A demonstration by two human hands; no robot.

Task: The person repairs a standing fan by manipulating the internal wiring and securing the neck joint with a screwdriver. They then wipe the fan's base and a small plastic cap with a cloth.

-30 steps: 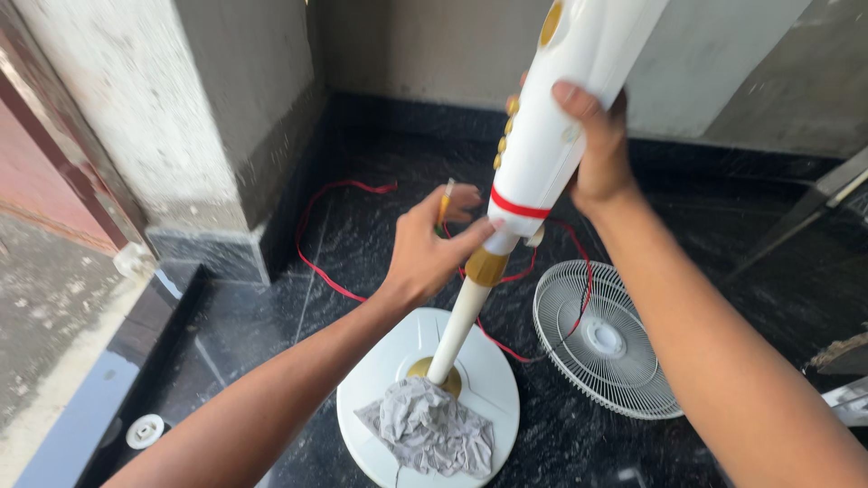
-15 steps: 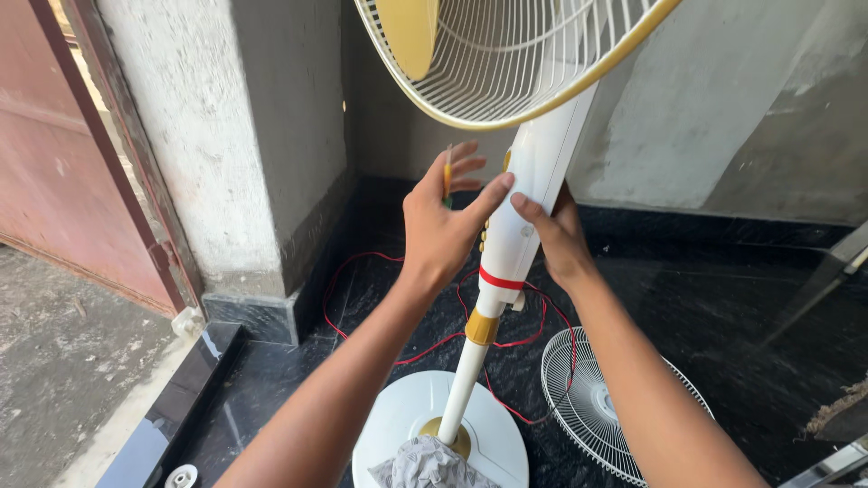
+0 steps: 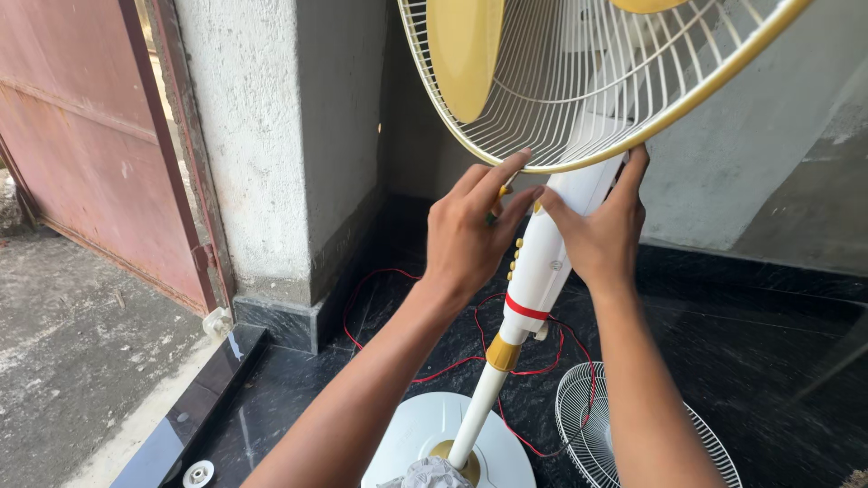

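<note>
Loose grille (image 3: 633,434), red wire (image 3: 398,280), rusty door (image 3: 81,154)

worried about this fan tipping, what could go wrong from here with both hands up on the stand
The left hand and right hand grip the pedestal fan high, just under its rear grille, so it may sway on the round base. The red cord loops near the detached grille on the floor and could snag.

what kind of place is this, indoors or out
Probably a porch or entrance of a building, half outdoors. A rough plastered pillar stands on a polished black stone floor, with a rust-red metal gate and bare ground beside it. Both hands are on a pedestal fan there.
</note>
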